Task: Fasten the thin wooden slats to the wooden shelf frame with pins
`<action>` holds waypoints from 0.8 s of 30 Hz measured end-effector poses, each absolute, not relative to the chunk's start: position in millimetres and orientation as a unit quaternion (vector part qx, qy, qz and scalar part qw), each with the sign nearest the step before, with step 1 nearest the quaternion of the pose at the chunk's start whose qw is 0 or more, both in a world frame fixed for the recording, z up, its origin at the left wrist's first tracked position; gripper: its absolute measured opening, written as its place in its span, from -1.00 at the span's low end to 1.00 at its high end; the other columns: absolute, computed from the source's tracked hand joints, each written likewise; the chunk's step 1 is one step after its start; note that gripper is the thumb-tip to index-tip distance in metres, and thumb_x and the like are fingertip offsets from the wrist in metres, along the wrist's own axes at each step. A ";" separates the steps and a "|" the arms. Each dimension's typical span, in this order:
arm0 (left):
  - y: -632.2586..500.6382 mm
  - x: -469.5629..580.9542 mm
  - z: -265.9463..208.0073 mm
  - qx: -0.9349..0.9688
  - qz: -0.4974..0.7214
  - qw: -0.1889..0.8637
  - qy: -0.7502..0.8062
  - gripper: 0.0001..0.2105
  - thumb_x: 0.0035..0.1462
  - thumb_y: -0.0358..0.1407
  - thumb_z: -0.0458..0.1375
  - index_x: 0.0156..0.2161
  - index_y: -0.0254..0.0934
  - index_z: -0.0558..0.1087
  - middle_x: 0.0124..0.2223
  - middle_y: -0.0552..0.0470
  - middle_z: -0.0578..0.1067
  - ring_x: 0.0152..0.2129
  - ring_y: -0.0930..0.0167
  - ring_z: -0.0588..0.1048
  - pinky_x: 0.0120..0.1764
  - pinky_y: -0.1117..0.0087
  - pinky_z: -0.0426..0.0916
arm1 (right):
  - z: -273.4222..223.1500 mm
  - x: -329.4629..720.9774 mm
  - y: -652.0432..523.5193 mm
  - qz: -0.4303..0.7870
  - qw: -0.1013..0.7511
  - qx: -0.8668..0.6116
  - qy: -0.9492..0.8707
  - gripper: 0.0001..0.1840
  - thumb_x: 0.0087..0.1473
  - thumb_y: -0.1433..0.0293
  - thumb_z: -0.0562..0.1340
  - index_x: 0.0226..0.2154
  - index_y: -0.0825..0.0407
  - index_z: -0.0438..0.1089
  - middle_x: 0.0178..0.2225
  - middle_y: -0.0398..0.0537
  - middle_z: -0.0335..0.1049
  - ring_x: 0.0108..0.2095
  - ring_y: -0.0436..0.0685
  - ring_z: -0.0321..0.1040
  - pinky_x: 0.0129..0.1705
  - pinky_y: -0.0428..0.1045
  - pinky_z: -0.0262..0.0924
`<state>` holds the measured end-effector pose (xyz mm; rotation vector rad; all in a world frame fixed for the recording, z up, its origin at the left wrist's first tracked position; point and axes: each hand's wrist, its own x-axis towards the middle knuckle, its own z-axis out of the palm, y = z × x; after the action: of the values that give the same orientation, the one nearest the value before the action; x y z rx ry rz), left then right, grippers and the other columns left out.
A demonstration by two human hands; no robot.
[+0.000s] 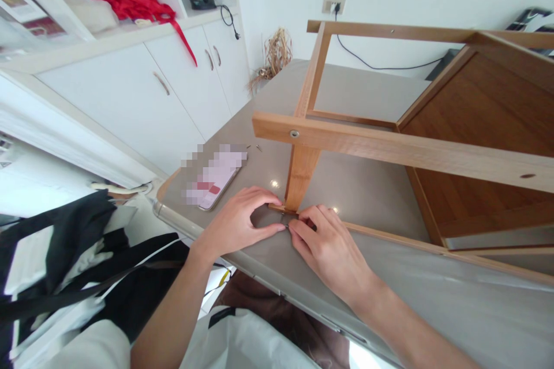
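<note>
Taking the meeting point of the fingertips as the dial's centre, with twelve straight ahead, the wooden frame (389,147) lies on its side on the table (367,193), spreading from twelve to just past three. Its long axis runs off along the bottom rail (389,236), slightly beyond three o'clock, so the right hand (322,236) is nearer its bulk. The crosspiece (303,176) rises towards one, its foot meeting the bottom rail just ahead of the fingertips.

The left hand (244,219) comes in from eight, thumb and forefinger apart in an open curve: the forefinger reaches the wood by that foot, and the thumb tip reaches a small thin piece (284,219). The right hand comes in from four, its fingers bent together at the same piece; whether they pinch it, I cannot tell. The piece sits on the near side of the rail, too small to identify.

The phone (219,181) lies at ten, small screws (258,148) at eleven.
</note>
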<state>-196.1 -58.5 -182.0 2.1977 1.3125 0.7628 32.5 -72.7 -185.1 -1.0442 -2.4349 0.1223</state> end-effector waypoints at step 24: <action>-57.8 -196.8 -182.4 0.801 0.281 0.225 0.478 -0.73 0.19 -0.17 0.31 -0.04 -0.14 0.46 -0.05 0.07 0.57 -0.04 0.35 0.49 0.08 0.29 0.35 | -185.5 31.0 -73.3 0.039 0.242 -0.377 -0.893 -0.88 0.30 0.49 0.17 -0.21 0.06 0.43 -0.32 -0.08 0.36 -0.27 0.12 0.22 -0.15 0.05 0.16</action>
<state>-196.8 -57.8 -182.4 2.2097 1.3168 0.7758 31.0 -73.3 -185.5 -1.0314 -2.4424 0.1063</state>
